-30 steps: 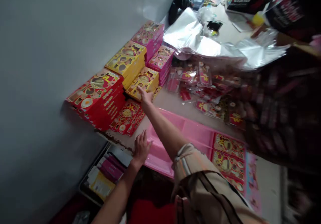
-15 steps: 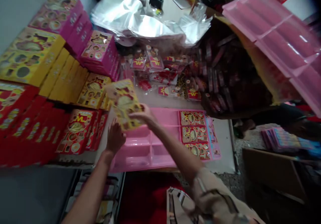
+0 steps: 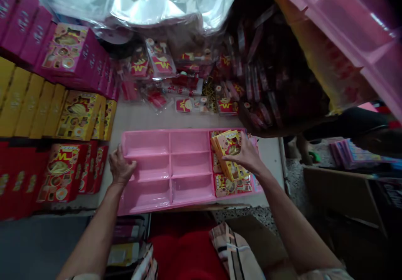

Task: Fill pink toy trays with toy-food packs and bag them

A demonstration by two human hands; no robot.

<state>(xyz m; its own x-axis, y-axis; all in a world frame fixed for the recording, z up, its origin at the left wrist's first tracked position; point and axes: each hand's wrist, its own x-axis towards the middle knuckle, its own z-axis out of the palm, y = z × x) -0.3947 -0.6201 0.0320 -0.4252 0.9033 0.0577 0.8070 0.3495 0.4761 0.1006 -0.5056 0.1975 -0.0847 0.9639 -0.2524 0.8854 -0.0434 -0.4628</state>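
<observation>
A pink compartment tray lies flat on the table in front of me. My left hand is at the tray's left edge, its thumb over the rim and its fingers on the outer side. In my right hand are yellow printed boxes, at least two, tilted and held over the tray's right column. Red printed boxes lie in that column, partly hidden under the yellow ones. The left and middle columns hold nothing.
Stacked red, yellow and purple boxes stand on the left. Behind the tray lie small plastic-wrapped packets and silvery film. More pink trays jut in at upper right. Another person's arm shows at right.
My right hand has carried the yellow boxes from the left side to the tray's right column. My left hand has moved to the tray's left edge. The view has shifted.
</observation>
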